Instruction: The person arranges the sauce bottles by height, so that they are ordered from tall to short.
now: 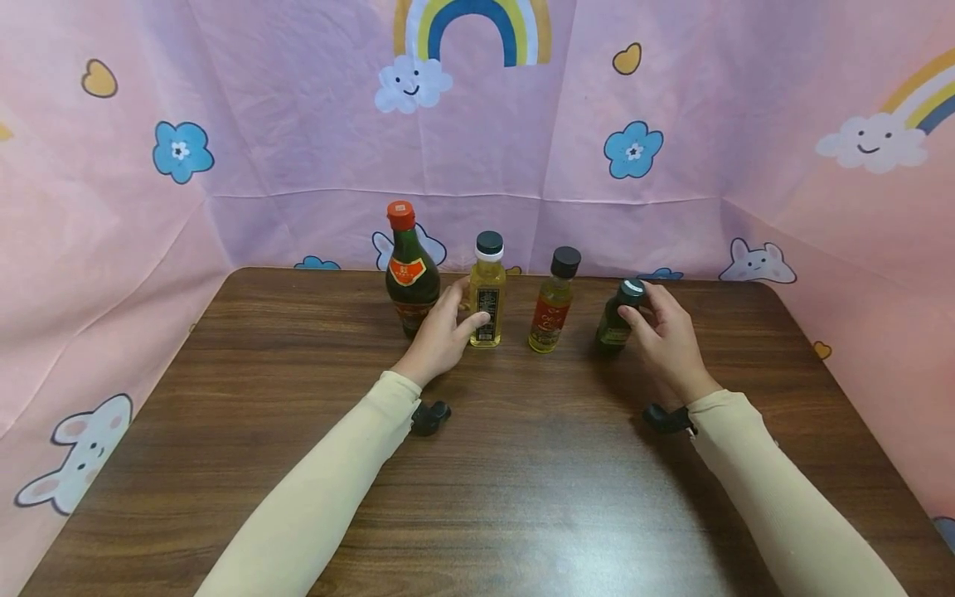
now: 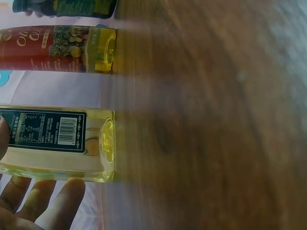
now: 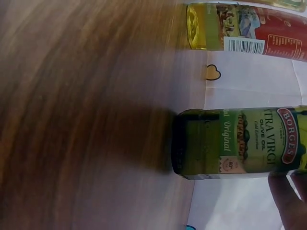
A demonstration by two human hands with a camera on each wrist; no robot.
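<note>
Four-sided and clear, a bottle of yellow oil [image 1: 487,286] with a dark cap stands upright toward the table's back. My left hand [image 1: 440,333] grips its left side, thumb over the black label and fingertips along the glass in the left wrist view. At the right, a small dark green olive oil bottle [image 3: 240,143] has its base at the tabletop. Thumb and fingers of my right hand [image 1: 664,336] hold it near its cap, from the right. Between these two stands an oil bottle with a red label [image 1: 550,315], untouched by either hand.
A tall dark bottle with a red cap [image 1: 406,265] stands just left of my left hand, partly hidden by it. The bottles form a row near the back edge of the brown wooden table [image 1: 522,464]. Pink printed cloth [image 1: 298,149] hangs behind and on both sides.
</note>
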